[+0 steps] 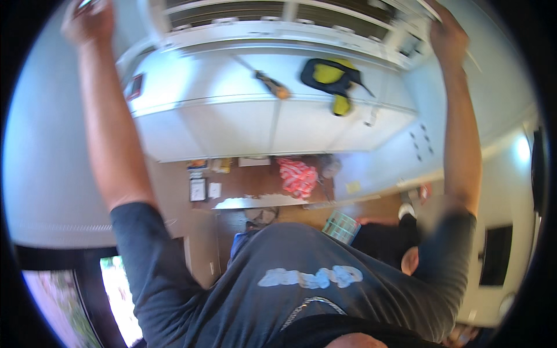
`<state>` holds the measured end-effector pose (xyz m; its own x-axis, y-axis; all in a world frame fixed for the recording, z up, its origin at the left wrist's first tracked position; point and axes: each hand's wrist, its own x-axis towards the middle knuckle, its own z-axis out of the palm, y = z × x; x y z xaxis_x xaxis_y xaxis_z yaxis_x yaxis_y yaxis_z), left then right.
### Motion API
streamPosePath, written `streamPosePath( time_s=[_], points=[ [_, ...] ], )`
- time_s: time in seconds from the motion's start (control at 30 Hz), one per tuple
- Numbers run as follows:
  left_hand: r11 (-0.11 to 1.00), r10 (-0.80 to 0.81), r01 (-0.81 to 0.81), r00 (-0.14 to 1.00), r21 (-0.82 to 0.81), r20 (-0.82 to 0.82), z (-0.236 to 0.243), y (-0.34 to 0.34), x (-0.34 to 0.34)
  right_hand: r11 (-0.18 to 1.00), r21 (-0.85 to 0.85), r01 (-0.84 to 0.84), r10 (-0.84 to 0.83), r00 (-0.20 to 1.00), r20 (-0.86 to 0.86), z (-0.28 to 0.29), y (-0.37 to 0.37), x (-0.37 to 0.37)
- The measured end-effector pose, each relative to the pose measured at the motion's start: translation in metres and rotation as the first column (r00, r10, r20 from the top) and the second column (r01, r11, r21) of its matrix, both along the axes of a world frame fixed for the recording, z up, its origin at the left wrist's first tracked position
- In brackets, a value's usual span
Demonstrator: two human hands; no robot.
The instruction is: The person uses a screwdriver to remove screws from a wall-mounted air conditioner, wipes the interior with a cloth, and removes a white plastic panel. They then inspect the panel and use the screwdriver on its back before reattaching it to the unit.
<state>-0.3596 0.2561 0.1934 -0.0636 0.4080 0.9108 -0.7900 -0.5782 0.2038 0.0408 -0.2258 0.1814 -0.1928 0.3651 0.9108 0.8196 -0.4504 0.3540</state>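
Note:
Both my arms reach up past a white wall-mounted air conditioner [278, 32] whose front is open, with dark slats showing. My left hand [90, 26] is closed at the upper left; what its fingers hold is cut off by the picture's edge. At the upper right my right hand [449, 40] closes round a thin white edge [430, 8], most of which lies out of view. Between my arms, on a white ledge [203, 81], lie a screwdriver [271, 85] with an orange-tipped dark handle and a black and yellow-green tool [331, 78] whose kind I cannot make out.
A small dark red item [136, 86] is at the ledge's left end. Far below, a brown table [255, 180] bears a red-and-white cloth [297, 177] and papers. Beside a teal basket [342, 227] is another person in black [386, 240]. Glass doors [119, 296] stand lower left.

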Motion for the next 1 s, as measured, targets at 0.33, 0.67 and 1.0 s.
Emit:
streamPosePath(
  time_s=[0.33,0.67,1.0],
  points=[
    [0.974,-0.167,0.185,0.976,-0.128,0.139,-0.025,-0.006,0.042,0.998,-0.024,0.066,-0.066,0.998,-0.011,-0.014,-0.006,0.027],
    [0.81,0.517,-0.586,0.695,0.024,-0.5,-0.064,0.031,0.082,0.991,-0.056,0.118,-0.125,0.982,-0.145,0.008,-0.01,0.026],
    [0.604,0.789,-0.731,0.492,0.317,-0.368,-0.085,0.061,0.086,0.997,-0.082,0.006,-0.01,0.999,-0.05,-0.033,-0.005,0.005]
  ],
)
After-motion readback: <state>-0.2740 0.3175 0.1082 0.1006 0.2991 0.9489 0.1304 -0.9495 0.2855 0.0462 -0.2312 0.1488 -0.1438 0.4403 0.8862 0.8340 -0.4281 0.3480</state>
